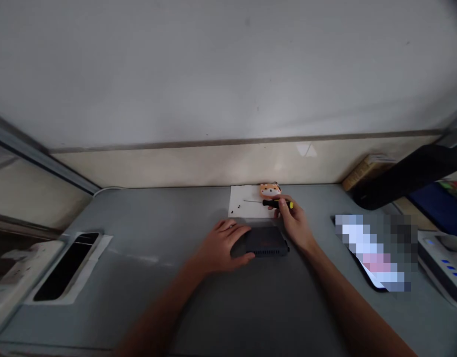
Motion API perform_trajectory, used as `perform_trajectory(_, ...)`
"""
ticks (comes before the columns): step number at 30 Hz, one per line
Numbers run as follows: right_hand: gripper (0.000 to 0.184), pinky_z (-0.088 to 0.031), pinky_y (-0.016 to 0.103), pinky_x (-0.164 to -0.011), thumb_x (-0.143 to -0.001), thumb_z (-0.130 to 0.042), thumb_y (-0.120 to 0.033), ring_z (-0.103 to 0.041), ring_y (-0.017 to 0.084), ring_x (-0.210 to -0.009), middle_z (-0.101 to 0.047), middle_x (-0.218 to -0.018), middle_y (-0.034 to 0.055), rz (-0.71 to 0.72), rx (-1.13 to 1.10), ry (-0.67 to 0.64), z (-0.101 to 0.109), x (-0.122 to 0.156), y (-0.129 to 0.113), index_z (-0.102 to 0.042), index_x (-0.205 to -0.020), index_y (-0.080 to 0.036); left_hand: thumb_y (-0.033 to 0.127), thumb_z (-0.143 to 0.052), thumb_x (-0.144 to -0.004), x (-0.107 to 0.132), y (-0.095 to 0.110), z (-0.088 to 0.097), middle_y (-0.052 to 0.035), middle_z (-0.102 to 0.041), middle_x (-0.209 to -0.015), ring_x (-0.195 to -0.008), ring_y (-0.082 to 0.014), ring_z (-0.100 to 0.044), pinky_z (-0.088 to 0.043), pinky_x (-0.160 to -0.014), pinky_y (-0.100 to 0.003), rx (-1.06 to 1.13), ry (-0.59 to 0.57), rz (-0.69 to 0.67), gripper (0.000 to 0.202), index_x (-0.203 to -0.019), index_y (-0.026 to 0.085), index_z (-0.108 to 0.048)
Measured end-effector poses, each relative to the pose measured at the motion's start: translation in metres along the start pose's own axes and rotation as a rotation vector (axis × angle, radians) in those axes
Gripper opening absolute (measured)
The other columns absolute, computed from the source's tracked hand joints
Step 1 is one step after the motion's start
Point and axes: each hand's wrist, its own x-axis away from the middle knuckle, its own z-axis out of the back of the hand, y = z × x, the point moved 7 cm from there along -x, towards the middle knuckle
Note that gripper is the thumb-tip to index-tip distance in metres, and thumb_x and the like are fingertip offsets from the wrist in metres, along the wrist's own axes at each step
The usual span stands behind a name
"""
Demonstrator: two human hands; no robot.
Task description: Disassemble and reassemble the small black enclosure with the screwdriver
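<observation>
Clasping a black box (266, 239) in the left hand (225, 245), gripping a screwdriver (271, 203) in the right hand (293, 218) just beyond it. Seemingly partway, with apparent screws (239, 206) on paper (248, 211) left of that grip; cannot tell the remainder.

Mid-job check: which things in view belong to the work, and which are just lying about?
Likely in use:
black box, left hand on it
screwdriver, in right hand
paper holding dark bits, perhaps screws

Apparently just lying about:
dog-face item
black phone
lit screen
book
black cylinder
socket strip
white unit
</observation>
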Motion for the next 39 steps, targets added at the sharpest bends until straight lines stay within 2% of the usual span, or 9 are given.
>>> perform_trajectory(5,0.050,-0.048,0.030,-0.060,-0.090,-0.055,-0.068,-0.055,0.017,-0.062,-0.072,-0.078,0.0037,0.003,0.055,-0.075,-0.005,0.002,0.001,-0.070,-0.102,-0.022,0.044,-0.047,-0.102,-0.001,-0.004,0.003,-0.0110,-0.073,-0.120,-0.117,-0.0286,-0.063,-0.050,-0.104,-0.048,0.001,0.016,0.045,0.041,-0.131,0.022,-0.065)
perform_trajectory(11,0.052,-0.048,0.031,-0.060,-0.089,-0.054,-0.072,-0.056,0.017,-0.062,-0.073,-0.078,0.0041,0.002,0.031,-0.056,-0.003,0.001,0.002,-0.070,-0.099,-0.023,0.034,-0.037,-0.105,-0.001,-0.007,0.008,-0.0097,-0.074,-0.116,-0.114,-0.0270,-0.064,-0.051,-0.103,-0.048,0.064,0.066,0.113,0.038,-0.124,0.020,-0.067)
perform_trajectory(15,0.054,-0.046,0.030,-0.060,-0.088,-0.053,-0.075,-0.055,0.016,-0.061,-0.071,-0.076,0.0029,-0.042,-0.073,-0.004,0.003,-0.001,0.004,-0.068,-0.095,-0.024,0.034,-0.033,-0.106,-0.002,-0.009,0.006,-0.0086,-0.074,-0.113,-0.111,-0.0255,-0.065,-0.051,-0.102,-0.047,0.155,0.127,0.177,0.039,-0.118,0.020,-0.068)
perform_trajectory(20,0.050,-0.042,0.030,-0.054,-0.089,-0.052,-0.072,-0.050,0.015,-0.053,-0.067,-0.068,0.0014,-0.125,-0.293,0.069,0.009,-0.004,0.008,-0.067,-0.089,-0.024,0.040,-0.024,-0.109,-0.002,-0.019,-0.002,-0.0068,-0.071,-0.089,-0.091,-0.0231,-0.066,-0.055,-0.088,-0.042,0.234,0.257,0.358,0.051,-0.084,0.021,-0.064)
perform_trajectory(24,0.042,-0.039,0.030,-0.050,-0.087,-0.056,-0.066,-0.052,0.015,-0.052,-0.062,-0.062,0.0014,-0.152,-0.393,0.046,0.007,-0.004,0.007,-0.065,-0.082,-0.025,0.039,-0.021,-0.110,-0.001,-0.023,-0.007,-0.0066,-0.071,-0.094,-0.097,-0.0228,-0.066,-0.054,-0.092,-0.041,0.232,0.290,0.402,0.052,-0.088,0.023,-0.065)
perform_trajectory(28,0.039,-0.038,0.029,-0.050,-0.080,-0.065,-0.062,-0.052,0.015,-0.052,-0.060,-0.059,0.0015,-0.200,-0.435,0.023,0.004,0.001,0.004,-0.066,-0.075,-0.024,0.037,-0.023,-0.110,0.005,-0.020,0.007,-0.0075,-0.072,-0.104,-0.099,-0.0208,-0.067,-0.055,-0.090,-0.038,0.269,0.485,0.333,0.046,-0.106,0.022,-0.066)
perform_trajectory(31,0.037,-0.037,0.029,-0.050,-0.078,-0.068,-0.060,-0.049,0.014,-0.051,-0.060,-0.057,0.0014,-0.217,-0.443,0.015,0.001,0.004,0.002,-0.067,-0.071,-0.023,0.031,-0.036,-0.108,0.009,-0.009,0.022,-0.0066,-0.073,-0.100,-0.094,-0.0204,-0.068,-0.053,-0.086,-0.036,0.184,0.606,0.200,0.030,-0.106,0.022,-0.065)
perform_trajectory(34,0.035,-0.036,0.030,-0.050,-0.080,-0.067,-0.057,-0.046,0.014,-0.051,-0.060,-0.058,0.0015,-0.229,-0.443,0.008,-0.001,0.006,0.003,-0.066,-0.070,-0.023,0.021,-0.048,-0.101,0.012,0.005,0.031,-0.0051,-0.074,-0.097,-0.091,-0.0203,-0.068,-0.049,-0.088,-0.038,0.024,0.659,0.059,0.017,-0.103,0.022,-0.064)
perform_trajectory(39,0.035,-0.036,0.030,-0.050,-0.078,-0.068,-0.057,-0.048,0.014,-0.052,-0.060,-0.060,0.0021,-0.231,-0.464,0.008,0.000,0.006,0.005,-0.066,-0.070,-0.023,0.015,-0.056,-0.094,0.011,0.020,0.037,-0.0029,-0.073,-0.090,-0.083,-0.0187,-0.069,-0.046,-0.086,-0.038,-0.110,0.680,-0.056,0.010,-0.094,0.022,-0.062)
